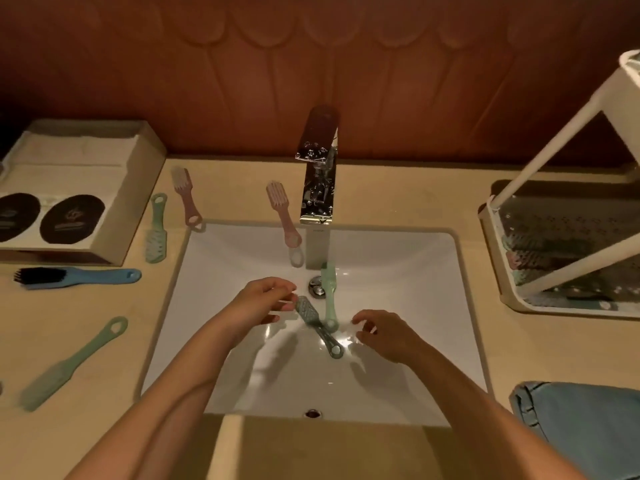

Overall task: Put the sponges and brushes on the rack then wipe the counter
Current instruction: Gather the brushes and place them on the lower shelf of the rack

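Observation:
Two brushes lie crossed in the white sink: a grey brush and a pale green brush beside the drain. My left hand hovers over the basin with loosely curled fingers, fingertips at the grey brush's head, not gripping it. My right hand is just right of the brush handles, fingers relaxed and holding nothing. A pink brush rests on the sink's back rim. On the left counter lie another pink brush, two green brushes and a blue brush. The white rack stands at the right.
A chrome faucet rises behind the sink. A cardboard box sits at the back left of the counter. A blue cloth lies folded at the front right. Some soft items show dimly on the rack's lower shelf.

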A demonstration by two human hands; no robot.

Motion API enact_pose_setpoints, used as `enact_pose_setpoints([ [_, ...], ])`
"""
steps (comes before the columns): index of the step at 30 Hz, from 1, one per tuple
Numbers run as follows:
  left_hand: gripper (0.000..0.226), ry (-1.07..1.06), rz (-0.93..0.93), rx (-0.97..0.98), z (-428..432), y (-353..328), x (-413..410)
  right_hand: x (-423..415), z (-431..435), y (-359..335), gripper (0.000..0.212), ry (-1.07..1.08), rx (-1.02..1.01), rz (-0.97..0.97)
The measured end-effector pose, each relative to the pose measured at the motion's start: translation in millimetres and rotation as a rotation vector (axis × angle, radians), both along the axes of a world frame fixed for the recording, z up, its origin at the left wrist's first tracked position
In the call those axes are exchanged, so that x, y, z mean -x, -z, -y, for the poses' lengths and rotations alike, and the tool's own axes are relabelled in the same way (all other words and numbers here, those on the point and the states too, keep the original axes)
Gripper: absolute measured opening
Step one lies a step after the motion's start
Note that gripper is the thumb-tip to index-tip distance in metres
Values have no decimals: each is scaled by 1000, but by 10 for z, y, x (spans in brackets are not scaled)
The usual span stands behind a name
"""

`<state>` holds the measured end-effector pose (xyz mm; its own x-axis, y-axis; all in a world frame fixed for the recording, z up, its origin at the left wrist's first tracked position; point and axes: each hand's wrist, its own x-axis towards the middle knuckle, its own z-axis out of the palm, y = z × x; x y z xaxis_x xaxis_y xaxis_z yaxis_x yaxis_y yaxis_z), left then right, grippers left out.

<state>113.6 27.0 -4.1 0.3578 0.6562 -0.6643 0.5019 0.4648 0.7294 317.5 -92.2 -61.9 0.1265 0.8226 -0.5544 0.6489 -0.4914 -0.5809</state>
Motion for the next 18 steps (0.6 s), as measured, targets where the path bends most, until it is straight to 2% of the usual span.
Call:
enact_pose_setpoints([
  [4,16,-82,8,65,-189,161,168,236,-308,231,45,-176,61,154],
  [7,21,-110,16,124,-294,245,222,353,-494,452,45,-213,56,271],
  [12,14,-161,101,205,-450,342,247,564,-664,675,37,-315,50,450],
  [15,15,-182,142,267,-516,400,188,613,-698,756,32,-308,58,525],
  [18,17,-189,168,301,-589,443,71,595,-748,777,31,-200,62,513],
])
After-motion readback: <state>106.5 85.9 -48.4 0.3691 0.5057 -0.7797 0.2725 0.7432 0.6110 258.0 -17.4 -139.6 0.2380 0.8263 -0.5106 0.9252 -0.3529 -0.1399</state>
